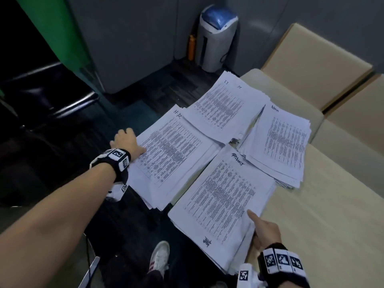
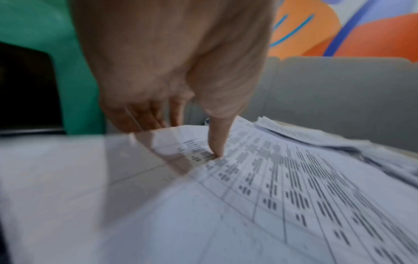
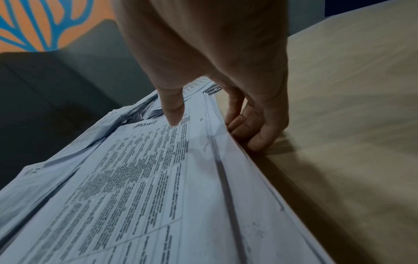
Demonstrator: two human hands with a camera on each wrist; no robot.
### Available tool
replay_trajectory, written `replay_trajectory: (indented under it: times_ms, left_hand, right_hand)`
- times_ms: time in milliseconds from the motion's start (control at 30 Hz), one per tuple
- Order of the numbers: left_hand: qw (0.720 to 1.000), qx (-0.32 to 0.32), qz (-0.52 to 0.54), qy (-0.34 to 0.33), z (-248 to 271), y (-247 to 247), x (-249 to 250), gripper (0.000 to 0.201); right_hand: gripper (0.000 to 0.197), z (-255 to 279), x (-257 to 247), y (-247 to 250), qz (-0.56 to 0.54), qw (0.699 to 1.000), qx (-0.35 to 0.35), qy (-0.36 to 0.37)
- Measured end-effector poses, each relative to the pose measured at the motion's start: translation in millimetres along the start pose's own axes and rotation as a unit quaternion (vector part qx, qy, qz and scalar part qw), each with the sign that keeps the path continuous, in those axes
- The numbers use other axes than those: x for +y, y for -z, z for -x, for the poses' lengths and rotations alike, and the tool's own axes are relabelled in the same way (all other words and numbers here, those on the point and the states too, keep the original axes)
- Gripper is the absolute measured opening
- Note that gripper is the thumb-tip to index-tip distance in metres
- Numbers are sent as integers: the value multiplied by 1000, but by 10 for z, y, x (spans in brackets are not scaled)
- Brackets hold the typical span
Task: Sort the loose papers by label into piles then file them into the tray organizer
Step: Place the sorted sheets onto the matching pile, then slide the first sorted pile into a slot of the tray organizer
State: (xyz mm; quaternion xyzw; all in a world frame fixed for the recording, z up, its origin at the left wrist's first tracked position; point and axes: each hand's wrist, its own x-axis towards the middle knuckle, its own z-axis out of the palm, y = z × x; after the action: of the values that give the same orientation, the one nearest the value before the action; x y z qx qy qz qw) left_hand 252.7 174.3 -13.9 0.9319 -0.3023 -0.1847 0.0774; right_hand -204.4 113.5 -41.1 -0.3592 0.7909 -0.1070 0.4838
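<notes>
Four paper piles on the pale table [image 1: 332, 225], at its left end. HR pile [image 1: 172, 154] sits under the left hand [image 1: 126, 142]: thumb [image 2: 218, 135] pressed down on the top sheet, other fingers [image 2: 144, 116] curled over the pile's left edge, so the left grip is pinching that edge; view there is blurred. Pile overhangs the table edge on the hand's side.

Nearest pile, scrawled label I can't read [image 1: 222, 198], is held by the right hand [image 1: 264, 229]: thumb [image 3: 173, 109] lying on the top sheet, fingers [image 3: 253, 128] tucked in against the pile's right edge down at the table surface. Right grip pinches the stack edge between thumb above and fingers at the side; whether the fingers reach under the stack can't be told.

Beyond the left grip, IT pile [image 1: 224, 104], its near edge overlapping the HR pile. Beyond the right grip, Admin pile [image 1: 284, 142], loosely fanned, just beside the held pile.

Further out past the piles: grey bin with blue lid [image 1: 216, 38] on the floor, orange bottle [image 1: 191, 46] beside it, cream chair backs [image 1: 311, 65] across the table. White shoe [image 1: 160, 258] on dark floor below, between the two arms
</notes>
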Motion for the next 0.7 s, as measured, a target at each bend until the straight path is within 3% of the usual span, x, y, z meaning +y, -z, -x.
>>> replay_trajectory:
  times_ms: [100, 133, 167, 233, 300, 333, 467, 567, 700]
  left_hand:
    - [989, 131, -27, -59, 254, -25, 260, 55]
    - [986, 133, 3, -103, 385, -44, 366, 44]
    - [983, 99, 47, -150, 532, -81, 470, 35]
    - [970, -42, 108, -214, 861, -209, 670, 24]
    - [952, -151, 121, -238, 1142, -416, 820, 29]
    - [949, -172, 108, -240, 1241, -536, 879, 35]
    - [958, -167, 47, -229, 1427, -893, 974, 46]
    - [960, -156, 31, -230, 1462, -986, 979, 45]
    - [956, -168, 49, -235, 1553, -1028, 1063, 38]
  right_hand:
    - [57, 5, -84, -36, 16, 1000, 11, 2]
    - [53, -1, -107, -45, 10, 1000, 12, 3]
    - [51, 25, -141, -61, 3, 1000, 7, 0]
    - [51, 85, -196, -100, -10, 1000, -12, -12]
    - [48, 130, -238, -133, -24, 999, -22, -7]
    - [48, 141, -251, -139, -31, 999, -25, -1]
    - [62, 231, -293, -136, -108, 993, -37, 22]
    - [46, 251, -173, -86, -118, 991, -53, 27]
    - [32, 318, 88, 234, -148, 987, -24, 60]
